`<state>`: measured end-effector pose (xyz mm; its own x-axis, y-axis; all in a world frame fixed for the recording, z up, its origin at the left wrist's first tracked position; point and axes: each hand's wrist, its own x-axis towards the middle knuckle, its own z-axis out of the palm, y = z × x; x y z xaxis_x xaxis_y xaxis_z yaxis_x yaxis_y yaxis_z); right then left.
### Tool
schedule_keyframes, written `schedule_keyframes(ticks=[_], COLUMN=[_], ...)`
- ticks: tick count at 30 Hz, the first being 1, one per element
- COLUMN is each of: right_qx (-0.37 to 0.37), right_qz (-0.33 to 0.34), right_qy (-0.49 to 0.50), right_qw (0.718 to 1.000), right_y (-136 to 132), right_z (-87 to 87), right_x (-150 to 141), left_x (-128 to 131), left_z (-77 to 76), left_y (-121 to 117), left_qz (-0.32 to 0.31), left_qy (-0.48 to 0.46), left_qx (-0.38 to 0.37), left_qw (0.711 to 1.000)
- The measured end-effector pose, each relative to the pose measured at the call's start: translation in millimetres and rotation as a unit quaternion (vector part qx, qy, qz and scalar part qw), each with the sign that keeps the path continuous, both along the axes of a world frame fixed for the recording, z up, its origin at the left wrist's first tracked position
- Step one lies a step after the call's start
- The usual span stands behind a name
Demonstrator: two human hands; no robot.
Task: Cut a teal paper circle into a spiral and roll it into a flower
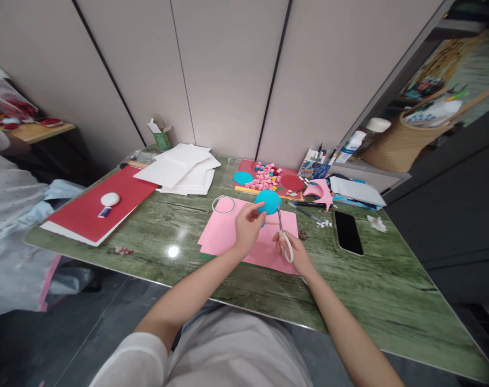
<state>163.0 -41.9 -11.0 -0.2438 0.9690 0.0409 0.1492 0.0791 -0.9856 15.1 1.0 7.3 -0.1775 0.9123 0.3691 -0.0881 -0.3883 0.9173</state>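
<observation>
Between the thumb and fingers of my left hand (pixel 249 226) is a round piece of blue paper (pixel 268 202), raised above the table. My right hand (pixel 295 252) grips white-handled scissors (pixel 286 246), their blades pointing up along the disc's right edge. Whether the blades bite into the paper is too small to tell. Beneath both hands lie pink paper sheets (pixel 218 232), with a green edge showing under them. A thin ring (pixel 223 204) rests on the upper left of the pink sheets.
Behind the hands, a red sheet carries pink pompoms (pixel 266 176), another blue disc (pixel 243 178) and a red disc (pixel 292 183). A phone (pixel 348 232) lies right, near pink paper scraps (pixel 320 191). White papers (pixel 183 167) and a red sheet (pixel 107 201) lie left. A person stands far left.
</observation>
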Motion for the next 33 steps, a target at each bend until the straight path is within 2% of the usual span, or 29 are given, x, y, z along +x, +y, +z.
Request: schedule_keyframes(ticks=[16, 33], right_qx=[0.01, 0.007], right_qz=[-0.016, -0.004], right_qy=[-0.004, -0.017], right_qw=[1.0, 1.0], right_y=[0.5, -0.8], right_z=[0.6, 4.0], right_x=[0.1, -0.6], left_x=[-0.2, 0.3], left_z=[0.2, -0.6], left_y=[-1.1, 0.2], left_qz=[-0.014, 0.011], left_qy=[0.013, -0.004], left_qx=[0.0, 0.001], left_qw=[1.0, 1.0])
